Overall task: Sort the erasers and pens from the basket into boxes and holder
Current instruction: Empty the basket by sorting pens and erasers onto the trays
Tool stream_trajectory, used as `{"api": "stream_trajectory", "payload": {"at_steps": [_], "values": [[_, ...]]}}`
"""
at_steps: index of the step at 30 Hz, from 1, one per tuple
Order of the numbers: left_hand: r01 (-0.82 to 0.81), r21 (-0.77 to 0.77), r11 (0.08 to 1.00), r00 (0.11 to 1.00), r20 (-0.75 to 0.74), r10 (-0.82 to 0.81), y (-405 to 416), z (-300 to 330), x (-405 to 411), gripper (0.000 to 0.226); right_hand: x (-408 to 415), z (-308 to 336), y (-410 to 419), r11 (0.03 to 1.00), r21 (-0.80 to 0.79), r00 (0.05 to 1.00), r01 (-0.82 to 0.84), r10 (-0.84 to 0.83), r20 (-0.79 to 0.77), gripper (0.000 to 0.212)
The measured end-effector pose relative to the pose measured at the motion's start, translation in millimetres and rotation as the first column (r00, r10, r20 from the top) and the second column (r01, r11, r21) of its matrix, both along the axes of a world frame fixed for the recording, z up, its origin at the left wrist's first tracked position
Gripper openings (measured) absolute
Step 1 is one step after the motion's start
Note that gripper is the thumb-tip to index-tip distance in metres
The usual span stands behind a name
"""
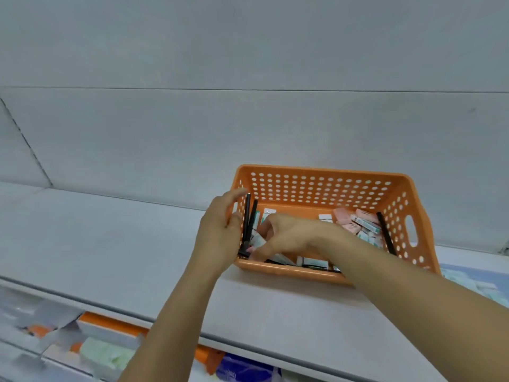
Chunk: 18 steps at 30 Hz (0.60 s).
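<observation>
While both hands work at the left end of the orange basket point(325, 188), the sort looks to be in its early part: plenty remains inside. The left hand point(220, 230) is curled around two black pens point(249, 224), held upright against the basket's left wall, thumb and fingers closed on them. The right hand point(286, 235) reaches down among the wrapped erasers point(363, 224) near the front left corner, fingers bent and partly open; whether it has pinched something cannot be told, since its fingertips are buried among the wrappers. Another black pen point(385, 232) leans against the right wall, beside a heap of pink and white erasers. The basket sits on a white shelf point(110, 244); no boxes or holder can be made out clearly.

To do this step well, the person would probably gather each pen with the right hand and pass it to the left bundle, keeping that grip firm and the pens parallel so none slips back in.
</observation>
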<state>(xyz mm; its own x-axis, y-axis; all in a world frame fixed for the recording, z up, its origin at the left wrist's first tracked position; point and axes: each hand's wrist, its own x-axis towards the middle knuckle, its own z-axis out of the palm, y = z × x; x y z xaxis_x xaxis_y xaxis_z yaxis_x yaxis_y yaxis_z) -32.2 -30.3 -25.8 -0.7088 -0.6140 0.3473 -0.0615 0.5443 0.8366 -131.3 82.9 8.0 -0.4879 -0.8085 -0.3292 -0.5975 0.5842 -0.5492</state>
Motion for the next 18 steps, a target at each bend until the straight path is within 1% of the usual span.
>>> {"api": "stream_trajectory", "payload": {"at_steps": [2,4,5,6,7,8,9,10,11,13,15,16,18], "values": [[0.016,0.052,0.998,1.0,-0.022,-0.015,0,0,1,0.048,5,-4,-2,0.997,-0.039,0.996,-0.061,0.058,-0.062,0.03],[0.035,0.086,0.996,0.999,-0.036,-0.032,0,0,1,0.048,10,-10,-4,0.987,-0.076,0.955,-0.145,0.12,-0.27,0.019],[0.04,0.091,0.995,0.998,-0.042,-0.037,0,0,2,0.047,11,-12,-4,0.981,-0.072,0.916,-0.181,0.141,-0.376,0.019],[0.045,0.09,0.995,0.998,-0.051,-0.041,0,1,2,0.045,10,-13,-4,0.979,-0.068,0.887,-0.194,0.145,-0.438,0.018],[0.05,0.092,0.995,0.997,-0.064,-0.045,0,1,2,0.042,9,-12,-2,0.982,-0.079,0.884,-0.174,0.12,-0.451,0.015],[0.056,0.108,0.993,0.996,-0.079,-0.047,1,1,2,0.038,5,-11,-1,0.985,-0.118,0.901,-0.126,0.064,-0.428,0.008],[0.063,0.137,0.989,0.994,-0.094,-0.051,1,1,2,0.036,2,-8,0,0.982,-0.18,0.932,-0.047,-0.022,-0.362,0.005],[0.07,0.17,0.983,0.993,-0.103,-0.053,1,0,2,0.035,-1,-4,0,0.964,-0.257,0.96,0.064,-0.13,-0.249,0.009],[0.073,0.196,0.978,0.993,-0.107,-0.053,2,0,2,0.035,-3,0,-3,0.929,-0.317,0.968,0.191,-0.233,-0.098,0.012],[0.072,0.212,0.975,0.992,-0.115,-0.048,3,1,3,0.036,-7,5,-12,0.852,-0.324,0.912,0.411,-0.376,0.166,0.01],[0.076,0.206,0.976,0.989,-0.139,-0.048,5,3,5,0.035,-10,6,-27,0.803,-0.275,0.834,0.529,-0.432,0.342,0.01],[0.084,0.204,0.975,0.987,-0.149,-0.054,5,3,5,0.035,-11,4,-34,0.783,-0.257,0.799,0.566,-0.445,0.403,0.013],[0.099,0.198,0.975,0.985,-0.158,-0.068,4,3,6,0.035,-13,1,-44,0.747,-0.239,0.748,0.62,-0.47,0.469,0.011]]}}
